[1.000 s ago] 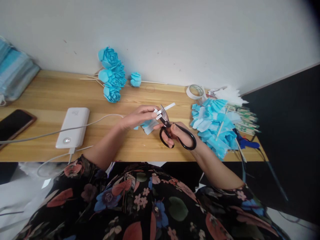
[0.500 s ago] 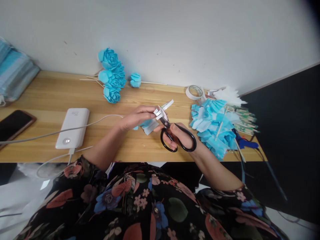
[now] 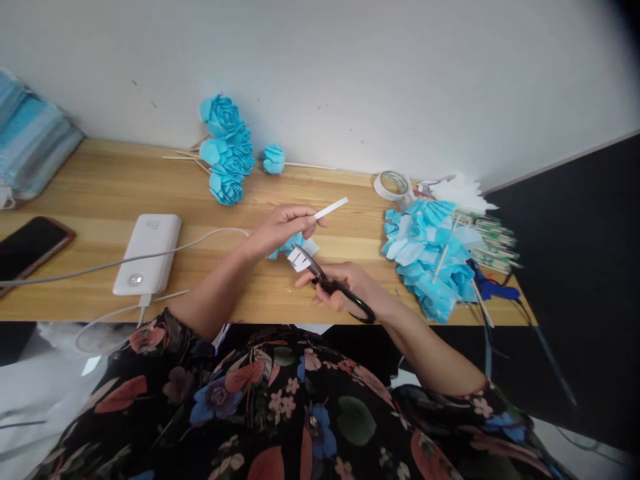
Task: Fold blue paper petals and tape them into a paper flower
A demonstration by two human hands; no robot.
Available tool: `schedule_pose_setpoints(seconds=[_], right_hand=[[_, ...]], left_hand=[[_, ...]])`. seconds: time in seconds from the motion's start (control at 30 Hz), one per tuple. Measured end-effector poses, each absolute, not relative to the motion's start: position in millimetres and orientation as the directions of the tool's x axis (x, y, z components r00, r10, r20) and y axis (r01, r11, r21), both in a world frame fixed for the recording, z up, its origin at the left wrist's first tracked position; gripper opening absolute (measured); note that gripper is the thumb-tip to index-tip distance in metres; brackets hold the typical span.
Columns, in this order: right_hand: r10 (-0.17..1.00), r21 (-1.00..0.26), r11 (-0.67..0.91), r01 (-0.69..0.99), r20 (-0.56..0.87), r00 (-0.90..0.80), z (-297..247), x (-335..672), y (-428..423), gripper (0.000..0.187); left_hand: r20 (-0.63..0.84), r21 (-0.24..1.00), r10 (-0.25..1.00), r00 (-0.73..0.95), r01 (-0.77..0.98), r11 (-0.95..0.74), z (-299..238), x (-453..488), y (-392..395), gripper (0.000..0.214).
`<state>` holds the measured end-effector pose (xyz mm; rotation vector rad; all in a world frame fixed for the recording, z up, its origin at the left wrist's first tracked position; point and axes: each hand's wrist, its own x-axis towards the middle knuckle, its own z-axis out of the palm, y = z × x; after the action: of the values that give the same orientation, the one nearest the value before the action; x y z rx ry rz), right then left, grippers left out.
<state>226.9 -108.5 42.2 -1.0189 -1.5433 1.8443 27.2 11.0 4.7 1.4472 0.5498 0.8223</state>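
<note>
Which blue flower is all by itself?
The small, closed-looking one near the wall, its stick pointing right. The other blue flowers are bigger, more open and bunched together to its left.

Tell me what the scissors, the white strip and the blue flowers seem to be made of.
Scissors: probably steel blades, going by their grey sheen; smooth black handle, perhaps plastic or coated metal.
White strip: thin, matte, straight-edged, likely paper or tape; can't tell which.
Blue flowers: matte, creased petals suggest crepe paper, though thin fabric isn't ruled out.
</note>
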Motion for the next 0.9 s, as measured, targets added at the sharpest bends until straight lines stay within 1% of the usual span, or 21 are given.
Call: schedule_pose_setpoints(seconds=[0.07, 0.13, 0.23, 0.37, 0.53, 0.63, 0.73, 0.9], right_hand=[[0.761, -0.975, -0.219, 0.032, -0.191, -0.620, 40, 229, -110, 0.086], [0.763, -0.975, -0.221, 0.006, -0.177, -0.622, 38, 234, -111, 0.090], [0.788, -0.989, -0.150, -0.009, -0.114, -0.606, 34, 243, -112, 0.091], [0.798, -0.998, -0.061, 0.013, -0.057, -0.600, 30, 254, -112, 0.083], [0.812, -0.997, -0.044, 0.058, -0.070, -0.579, 27, 258, -110, 0.070], [0.806, -0.999, -0.022, 0.049, -0.047, -0.590, 26, 259, -108, 0.064], [0.813, -0.999, -0.021, 0.030, -0.034, -0.581, 26, 258, -106, 0.064], [0.838, -0.998, -0.046, 0.045, -0.063, -0.542, 30, 254, -104, 0.066]], left_hand=[[0.168, 0.978, 0.785, 0.596, -0.199, -0.059, 3, 27, 12, 0.033], [0.167, 0.972, 0.795, 0.583, -0.231, -0.034, 5, 27, 13, 0.034], [0.155, 0.970, 0.798, 0.582, -0.243, -0.012, 10, 28, 11, 0.036], [0.167, 0.966, 0.777, 0.607, -0.257, -0.007, 12, 28, 10, 0.040], [0.197, 0.961, 0.728, 0.657, -0.276, -0.011, 9, 27, 11, 0.043], [0.192, 0.963, 0.717, 0.670, -0.271, -0.004, 10, 27, 11, 0.046], [0.187, 0.966, 0.710, 0.679, -0.257, -0.009, 12, 27, 10, 0.050], [0.155, 0.977, 0.691, 0.706, -0.212, -0.003, 14, 25, 9, 0.053]])
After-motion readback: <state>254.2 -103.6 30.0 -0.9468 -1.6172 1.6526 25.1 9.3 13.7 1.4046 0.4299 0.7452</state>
